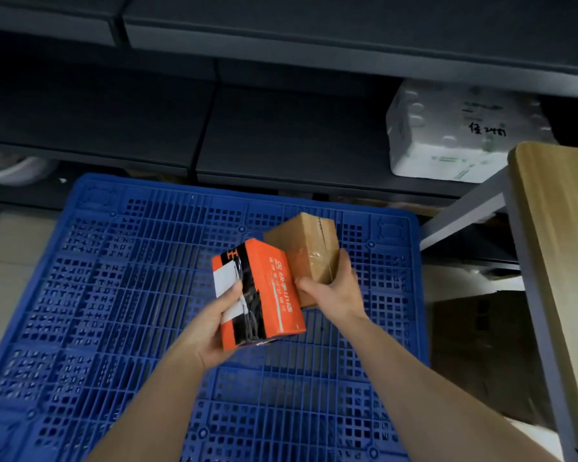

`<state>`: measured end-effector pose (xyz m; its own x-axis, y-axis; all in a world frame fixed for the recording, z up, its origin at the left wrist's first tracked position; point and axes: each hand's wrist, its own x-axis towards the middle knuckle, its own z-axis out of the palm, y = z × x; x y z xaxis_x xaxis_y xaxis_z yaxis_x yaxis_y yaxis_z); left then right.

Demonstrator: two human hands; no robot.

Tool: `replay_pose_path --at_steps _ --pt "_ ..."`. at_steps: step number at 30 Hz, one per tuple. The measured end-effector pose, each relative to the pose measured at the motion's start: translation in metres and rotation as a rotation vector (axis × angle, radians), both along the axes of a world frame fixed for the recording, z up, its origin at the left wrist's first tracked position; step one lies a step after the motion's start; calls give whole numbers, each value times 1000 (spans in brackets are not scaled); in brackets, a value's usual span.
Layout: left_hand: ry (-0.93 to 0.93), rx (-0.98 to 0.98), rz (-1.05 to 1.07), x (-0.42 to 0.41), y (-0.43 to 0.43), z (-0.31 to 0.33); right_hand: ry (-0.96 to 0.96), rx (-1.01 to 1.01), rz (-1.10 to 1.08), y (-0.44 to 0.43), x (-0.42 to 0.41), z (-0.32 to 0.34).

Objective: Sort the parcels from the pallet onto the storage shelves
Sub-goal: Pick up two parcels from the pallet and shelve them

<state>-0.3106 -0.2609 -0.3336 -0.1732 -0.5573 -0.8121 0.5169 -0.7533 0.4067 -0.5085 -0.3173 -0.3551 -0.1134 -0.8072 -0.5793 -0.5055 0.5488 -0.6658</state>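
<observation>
Above the blue plastic pallet I hold two parcels side by side. My left hand grips an orange box with black tape and a white label, thumb across its top face. My right hand grips a brown cardboard box sealed with clear tape, fingers wrapped round its near right edge. The two boxes touch along one side. The dark grey storage shelves run across the back behind the pallet.
A white foam box with handwriting sits on a lower shelf at the right. A wooden tabletop on a grey metal frame stands at the right edge. Dark cartons lie on the floor under it.
</observation>
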Motion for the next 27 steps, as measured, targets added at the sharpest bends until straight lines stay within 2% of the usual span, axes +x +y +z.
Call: replay_pose_path --at_steps 2,5,8,11,15,18,20,24,27 --pt "64 9 55 -1 6 2 -95 -10 -83 6 4 1" --pt "69 -37 203 9 14 1 -299 65 -331 7 5 0" --pt "-76 -56 253 26 17 -5 -521 244 -492 2 -4 0" --pt "-243 -69 197 31 18 -8 -626 371 -432 6 -8 -3" --pt "-414 -52 89 31 23 -21 -421 347 -351 14 -3 -18" --pt "-399 -48 63 26 29 -25 -166 88 -194 14 6 -17" --pt "-397 -64 46 20 30 -25 -54 7 -64 13 13 -11" --pt "-400 -49 83 15 29 -27 -24 213 222 12 16 -13" --pt "-356 -41 82 15 29 -15 -78 238 256 19 10 -22"
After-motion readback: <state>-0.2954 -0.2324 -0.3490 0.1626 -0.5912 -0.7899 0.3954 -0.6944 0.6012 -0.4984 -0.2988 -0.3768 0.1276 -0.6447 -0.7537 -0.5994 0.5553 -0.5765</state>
